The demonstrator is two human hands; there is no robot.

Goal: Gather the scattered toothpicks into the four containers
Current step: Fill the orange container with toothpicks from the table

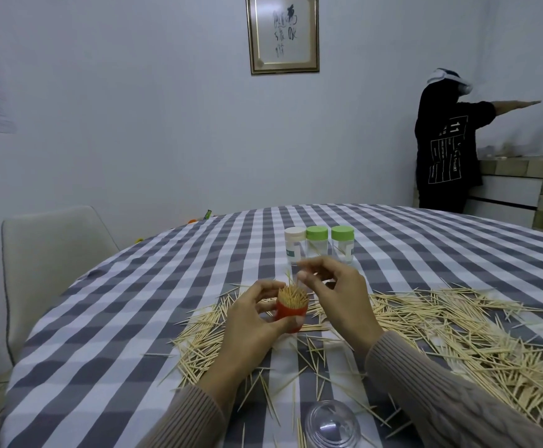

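My left hand [250, 321] grips a small red container [291, 313] packed full of upright toothpicks, lifted a little over the table. My right hand [331, 289] hovers just above and right of it, thumb and forefinger pinched; whether a toothpick is between them I cannot tell. Loose toothpicks [457, 337] lie scattered in a wide band across the checked tablecloth, thickest at the right. Three capped clear containers stand in a row behind the hands: one with a white lid [295, 245] and two with green lids [317, 244] [342, 244].
A clear plastic dome lid [332, 425] lies near the table's front edge. A white chair [53, 270] stands at the left of the round table [108, 318]. A person in black [448, 140] stands at a counter at the back right.
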